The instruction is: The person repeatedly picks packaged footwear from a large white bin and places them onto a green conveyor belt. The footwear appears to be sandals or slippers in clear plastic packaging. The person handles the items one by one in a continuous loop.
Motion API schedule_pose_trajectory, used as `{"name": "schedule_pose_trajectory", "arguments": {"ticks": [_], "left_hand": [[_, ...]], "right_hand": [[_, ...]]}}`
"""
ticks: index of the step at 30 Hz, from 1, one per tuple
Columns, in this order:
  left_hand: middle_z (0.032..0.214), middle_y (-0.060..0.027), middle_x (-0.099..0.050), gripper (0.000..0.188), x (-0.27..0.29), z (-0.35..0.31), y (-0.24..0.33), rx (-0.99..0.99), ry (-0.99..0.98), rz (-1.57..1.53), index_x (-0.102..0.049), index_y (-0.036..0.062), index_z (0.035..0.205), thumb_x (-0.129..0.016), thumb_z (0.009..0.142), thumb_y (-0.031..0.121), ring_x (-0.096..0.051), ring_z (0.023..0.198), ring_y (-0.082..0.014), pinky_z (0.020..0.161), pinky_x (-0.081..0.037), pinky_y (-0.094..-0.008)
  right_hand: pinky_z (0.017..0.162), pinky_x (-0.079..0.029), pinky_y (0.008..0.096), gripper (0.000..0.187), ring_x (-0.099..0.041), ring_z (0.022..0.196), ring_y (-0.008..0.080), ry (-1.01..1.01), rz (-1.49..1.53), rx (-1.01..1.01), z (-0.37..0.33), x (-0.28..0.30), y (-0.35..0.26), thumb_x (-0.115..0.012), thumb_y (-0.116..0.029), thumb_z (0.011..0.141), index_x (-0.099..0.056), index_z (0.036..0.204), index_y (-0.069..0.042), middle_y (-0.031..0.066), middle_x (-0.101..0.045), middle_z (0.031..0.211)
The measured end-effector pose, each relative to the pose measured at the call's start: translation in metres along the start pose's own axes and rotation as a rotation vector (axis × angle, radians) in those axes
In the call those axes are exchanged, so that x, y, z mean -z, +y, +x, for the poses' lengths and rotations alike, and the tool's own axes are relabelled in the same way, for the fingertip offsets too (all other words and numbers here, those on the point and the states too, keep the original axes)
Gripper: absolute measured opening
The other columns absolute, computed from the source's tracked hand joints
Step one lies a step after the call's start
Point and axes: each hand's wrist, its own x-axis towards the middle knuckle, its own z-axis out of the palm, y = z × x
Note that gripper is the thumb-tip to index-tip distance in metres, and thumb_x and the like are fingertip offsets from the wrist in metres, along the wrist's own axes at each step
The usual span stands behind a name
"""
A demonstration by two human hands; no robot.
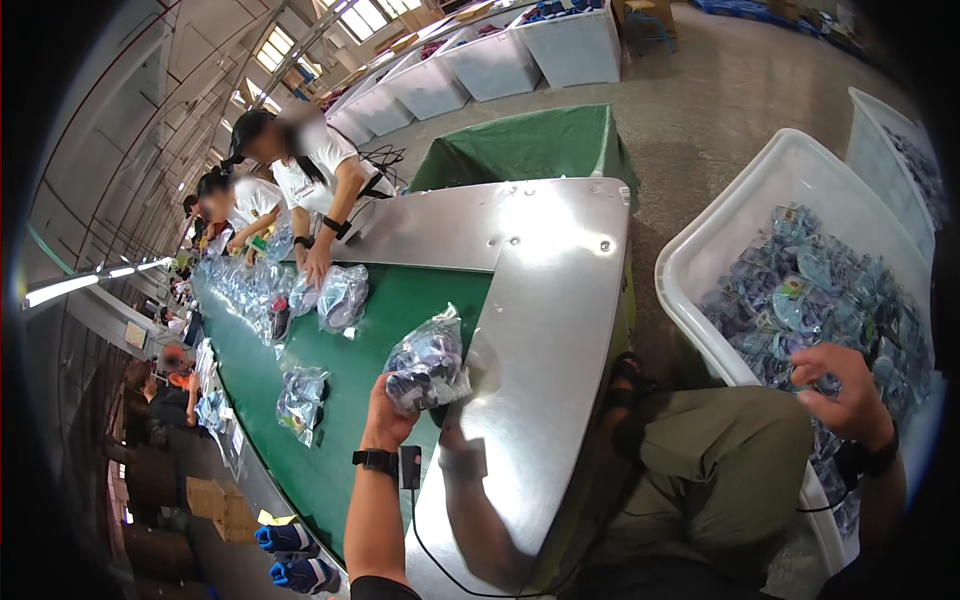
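Observation:
My left hand (388, 415) grips a clear plastic bag (428, 358) from its lower left side. Inside the bag are dark and pale purple items that look like shoes. It is held up over the right edge of the green conveyor belt (385, 305). Above the large white bin (690, 285) on my right, my right hand (842, 395) is empty, its fingers loosely bent and apart. Many similar clear bags (800, 290) fill that bin. On the belt, one bag (302, 402) lies left of my left hand, and another (343, 298) lies farther up.
A metal table edge (540, 290) borders the belt. Beyond it stands a green-lined bin (520, 145). Co-workers (315, 170) handle bags along the belt's far left. White bins (570, 50) line the back. Blue shoes (300, 575) sit at lower left, near a cardboard box (220, 508).

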Motion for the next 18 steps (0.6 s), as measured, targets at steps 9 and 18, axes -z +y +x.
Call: {"name": "schedule_pose_trajectory", "arguments": {"ticks": [9,18], "left_hand": [[0.122,-0.0094,-0.077,0.043,-0.113,-0.096,-0.047,-0.058,-0.154,-0.032,-0.067,0.0068,0.131,-0.066,0.101,0.037,-0.076,0.108,-0.0266,0.094,-0.062,-0.0409],[0.143,-0.0015,-0.062,0.046,-0.231,-0.178,-0.160,0.119,-0.579,0.005,-0.058,0.0224,0.141,-0.042,0.111,0.053,-0.058,0.137,-0.0241,0.117,-0.046,-0.0469]], "right_hand": [[0.088,-0.059,0.0442,0.042,-0.071,0.102,0.0357,-0.170,-0.042,0.380,0.056,-0.017,-0.086,-0.080,-0.011,0.086,-0.070,0.126,-0.006,0.0156,-0.071,0.113],[0.089,-0.048,0.0364,0.040,-0.067,0.102,0.0249,0.174,-0.504,0.812,0.074,-0.149,-0.096,-0.069,-0.023,0.085,-0.067,0.118,0.001,0.0095,-0.067,0.109]]}}
